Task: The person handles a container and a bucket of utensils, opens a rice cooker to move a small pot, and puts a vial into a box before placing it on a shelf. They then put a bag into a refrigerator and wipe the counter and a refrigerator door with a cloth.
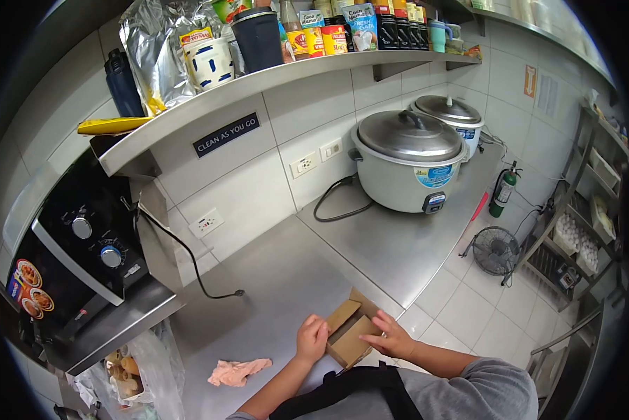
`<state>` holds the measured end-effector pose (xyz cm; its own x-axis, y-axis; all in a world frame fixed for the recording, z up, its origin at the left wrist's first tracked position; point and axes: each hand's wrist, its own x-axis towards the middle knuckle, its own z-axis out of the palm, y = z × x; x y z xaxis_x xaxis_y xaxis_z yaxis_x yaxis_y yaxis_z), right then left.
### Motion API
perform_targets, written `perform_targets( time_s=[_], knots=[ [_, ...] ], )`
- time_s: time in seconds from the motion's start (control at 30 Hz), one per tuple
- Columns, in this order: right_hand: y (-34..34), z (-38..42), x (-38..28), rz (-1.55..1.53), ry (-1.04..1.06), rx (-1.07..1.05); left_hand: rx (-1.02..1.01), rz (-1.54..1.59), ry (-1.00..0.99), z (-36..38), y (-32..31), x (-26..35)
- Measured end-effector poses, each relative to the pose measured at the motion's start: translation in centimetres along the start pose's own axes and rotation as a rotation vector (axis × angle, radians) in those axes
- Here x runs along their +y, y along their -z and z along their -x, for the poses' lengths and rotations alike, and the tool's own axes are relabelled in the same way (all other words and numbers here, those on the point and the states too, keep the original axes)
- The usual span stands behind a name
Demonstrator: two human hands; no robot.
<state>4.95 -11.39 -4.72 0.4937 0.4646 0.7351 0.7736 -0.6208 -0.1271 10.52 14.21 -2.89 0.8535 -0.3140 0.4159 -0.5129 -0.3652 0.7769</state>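
A small brown cardboard box (353, 339) sits in front of my body at the counter's near edge, its top flaps partly raised and a dark gap between them. At its left side, my left hand (312, 339) is closed with curled fingers on the box's edge. My right hand (391, 337) is over the right side of the box, fingers apart, the tips touching or very near a flap. What lies inside the box is hidden. To the left of my left hand, a crumpled pink cloth (239, 372) rests on the steel counter (258, 280).
Two rice cookers (409, 164) stand at the back right. A black microwave (76, 231) is on the left, its cord (195, 269) trailing over the counter. Above runs a loaded shelf (272, 78). On the floor are a fan (495, 250) and a fire extinguisher (503, 190).
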Motion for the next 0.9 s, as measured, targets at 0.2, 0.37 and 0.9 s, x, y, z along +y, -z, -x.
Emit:
perform_targets(
  time_s=[0.2,0.37,0.9],
  knots=[
    [-1.3,1.5,2.2,-0.378,-0.641,0.296,-0.219,0.519,-0.01,0.4,1.3,-0.1],
    [0.2,-0.8,5.5,-0.63,-0.449,-0.161,-0.207,-0.352,0.059,-3.0,-0.6,1.1],
    [2.0,3.7,18.0,-0.493,-0.189,-0.07,-0.096,0.055,0.377,-12.0,-13.0,1.9]
  ],
)
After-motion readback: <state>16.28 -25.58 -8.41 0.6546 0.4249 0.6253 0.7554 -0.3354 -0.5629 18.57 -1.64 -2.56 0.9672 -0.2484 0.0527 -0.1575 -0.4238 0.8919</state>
